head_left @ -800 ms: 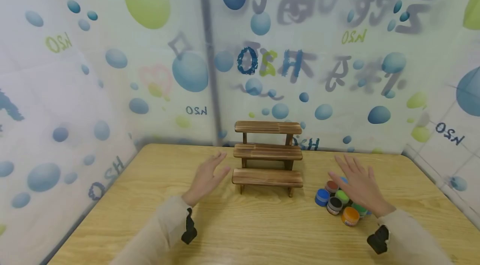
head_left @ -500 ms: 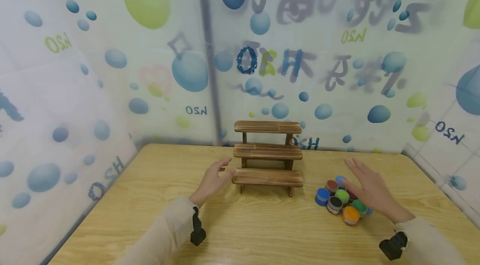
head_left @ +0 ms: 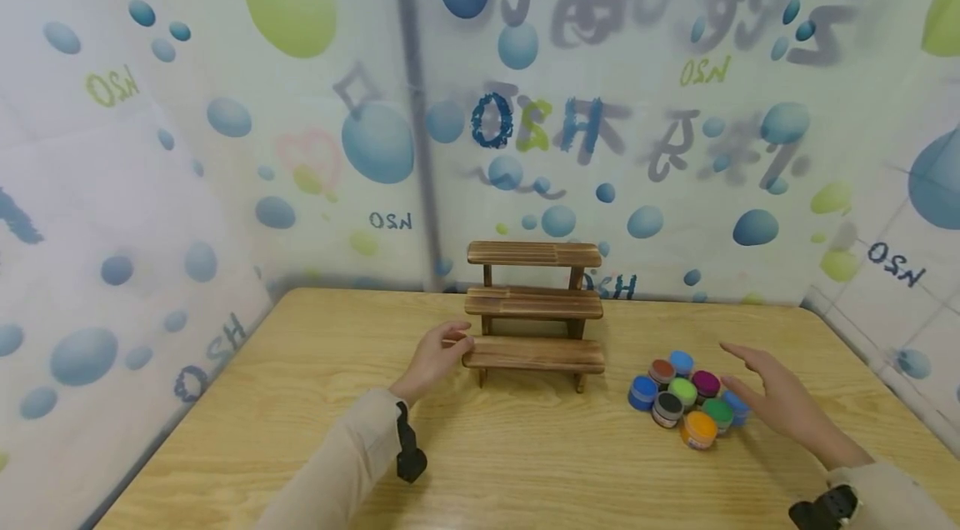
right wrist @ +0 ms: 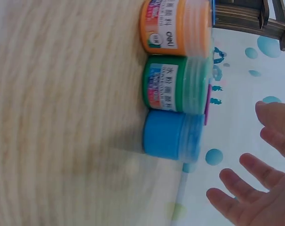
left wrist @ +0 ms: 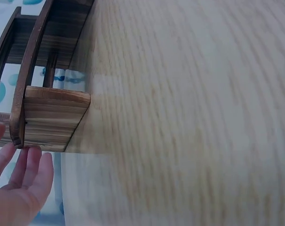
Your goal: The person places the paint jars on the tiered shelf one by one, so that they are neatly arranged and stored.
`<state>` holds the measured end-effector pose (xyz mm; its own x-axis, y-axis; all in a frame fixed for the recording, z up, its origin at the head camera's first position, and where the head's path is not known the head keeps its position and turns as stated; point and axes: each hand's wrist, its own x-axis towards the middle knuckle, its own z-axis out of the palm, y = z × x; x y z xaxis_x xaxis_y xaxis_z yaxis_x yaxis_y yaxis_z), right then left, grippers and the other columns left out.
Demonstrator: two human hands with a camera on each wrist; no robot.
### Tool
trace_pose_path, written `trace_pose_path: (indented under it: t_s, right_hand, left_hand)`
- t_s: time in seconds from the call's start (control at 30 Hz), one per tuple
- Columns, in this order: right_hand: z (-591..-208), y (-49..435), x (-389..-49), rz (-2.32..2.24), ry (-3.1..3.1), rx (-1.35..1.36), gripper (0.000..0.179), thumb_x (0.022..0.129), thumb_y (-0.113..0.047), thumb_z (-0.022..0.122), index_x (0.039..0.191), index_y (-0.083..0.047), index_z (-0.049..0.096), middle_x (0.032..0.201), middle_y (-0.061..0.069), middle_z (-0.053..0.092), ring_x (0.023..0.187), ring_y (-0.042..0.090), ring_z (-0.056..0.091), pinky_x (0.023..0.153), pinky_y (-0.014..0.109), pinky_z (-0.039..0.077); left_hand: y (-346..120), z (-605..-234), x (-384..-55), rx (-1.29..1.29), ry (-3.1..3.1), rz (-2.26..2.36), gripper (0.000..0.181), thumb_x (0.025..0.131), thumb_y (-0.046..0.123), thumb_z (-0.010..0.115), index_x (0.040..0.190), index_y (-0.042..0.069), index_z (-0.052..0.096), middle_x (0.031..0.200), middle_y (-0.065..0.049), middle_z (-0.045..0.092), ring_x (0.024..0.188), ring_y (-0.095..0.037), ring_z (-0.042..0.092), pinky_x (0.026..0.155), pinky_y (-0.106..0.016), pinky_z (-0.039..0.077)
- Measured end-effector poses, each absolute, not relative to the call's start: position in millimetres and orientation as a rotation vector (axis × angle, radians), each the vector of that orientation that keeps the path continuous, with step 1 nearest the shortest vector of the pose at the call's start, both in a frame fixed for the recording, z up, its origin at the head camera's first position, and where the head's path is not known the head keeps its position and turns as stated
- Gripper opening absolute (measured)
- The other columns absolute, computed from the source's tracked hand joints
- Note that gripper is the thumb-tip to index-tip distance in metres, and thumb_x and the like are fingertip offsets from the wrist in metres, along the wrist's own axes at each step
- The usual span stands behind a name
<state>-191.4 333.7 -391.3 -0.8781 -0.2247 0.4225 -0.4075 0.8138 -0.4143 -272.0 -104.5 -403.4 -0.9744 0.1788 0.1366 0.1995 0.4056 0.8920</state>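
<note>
A brown wooden three-step display stand [head_left: 534, 353] is upright at the back of the table, in the middle of the head view. My left hand [head_left: 437, 359] is at the left end of its lowest step, thumb and fingertips right at the edge. In the left wrist view the hand's fingers [left wrist: 32, 169] are spread close to the stand's end. To the right, several small paint jars [head_left: 699, 430] stand in a cluster, with orange, green, blue, black, red-brown and purple colours. My right hand [head_left: 783, 397] hovers just right of them, fingers loosely bent, holding nothing.
The light wood table [head_left: 555, 463] meets a pale curtain [head_left: 300, 138] printed with blue and green dots along its back. Similar sheets hang on the left and right sides. The orange jar [right wrist: 173, 28] stands nearest the table's front within the cluster.
My left hand has moved right and slightly down to the end of the stand's lowest step. My right hand has moved right and down, uncovering the jars. Stand and jars have stayed put.
</note>
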Motion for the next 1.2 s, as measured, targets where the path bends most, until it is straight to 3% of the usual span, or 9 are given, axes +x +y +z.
trace_pose_path:
  t_s: [0.27,0.53,0.67,0.9,0.97,1.1,1.2]
  right_hand:
    - [-396.1,337.6,-185.5,0.850,-2.747,0.376,0.041,0.089,-0.010,0.054,0.122,0.011,0.042,0.116,0.035,0.042,0.093,0.052,0.047,0.066,0.058,0.043]
    - [-408.1,347.3,-180.8,0.967,-2.792,0.284,0.040,0.090,-0.013,0.053,0.121,0.011,0.044,0.112,0.034,0.047,0.089,0.044,0.053,0.062,0.037,0.051]
    - [-412.7,350.6,-179.4,1.025,-2.814,0.259,0.040,0.091,-0.016,0.052,0.119,0.011,0.046,0.112,0.032,0.049,0.089,0.041,0.054,0.062,0.034,0.051]
    - [-417.6,354.4,-178.2,1.033,-2.853,0.232,0.039,0.090,-0.018,0.054,0.117,0.009,0.050,0.112,0.026,0.052,0.088,0.017,0.056,0.063,0.027,0.050]
    - [-419.0,355.2,-178.1,1.044,-2.855,0.255,0.038,0.089,-0.016,0.054,0.117,0.010,0.050,0.112,0.027,0.052,0.088,0.016,0.055,0.063,0.028,0.050]
    - [-421.0,355.7,-178.7,1.035,-2.857,0.261,0.037,0.089,-0.014,0.054,0.117,0.010,0.050,0.113,0.026,0.052,0.085,-0.004,0.047,0.063,0.025,0.049]
    - [-420.8,355.6,-179.0,1.051,-2.863,0.253,0.037,0.089,-0.014,0.054,0.117,0.010,0.050,0.113,0.027,0.051,0.082,-0.011,0.044,0.063,0.023,0.048]
  left_hand:
    - [-105.2,-408.3,-278.1,-0.358,-2.597,-1.716,0.027,0.088,0.012,0.055,0.110,-0.004,0.058,0.087,-0.009,0.060,0.080,-0.020,0.055,0.064,-0.031,0.049]
    - [-103.2,-408.3,-281.0,-0.325,-2.561,-1.888,0.030,0.088,0.012,0.056,0.112,-0.005,0.057,0.087,-0.011,0.059,0.075,-0.015,0.054,0.068,-0.034,0.050]
    - [-103.0,-408.0,-281.8,-0.305,-2.556,-1.944,0.029,0.088,0.011,0.056,0.112,-0.005,0.056,0.090,-0.012,0.058,0.075,-0.015,0.053,0.069,-0.036,0.050]
    - [-103.4,-407.7,-280.8,-0.295,-2.574,-1.944,0.027,0.088,0.011,0.056,0.111,-0.003,0.057,0.089,-0.010,0.057,0.075,-0.015,0.052,0.068,-0.035,0.049]
    - [-103.6,-407.6,-280.8,-0.285,-2.575,-1.951,0.026,0.088,0.010,0.056,0.111,-0.003,0.058,0.088,-0.009,0.057,0.075,-0.014,0.052,0.067,-0.034,0.049]
    - [-103.8,-408.1,-281.7,-0.301,-2.576,-1.948,0.025,0.088,0.009,0.056,0.109,-0.003,0.058,0.087,-0.010,0.058,0.074,-0.015,0.053,0.066,-0.035,0.050]
    - [-104.2,-407.7,-282.2,-0.317,-2.580,-1.940,0.024,0.087,0.009,0.056,0.107,-0.004,0.059,0.087,-0.010,0.058,0.075,-0.015,0.053,0.066,-0.036,0.050]
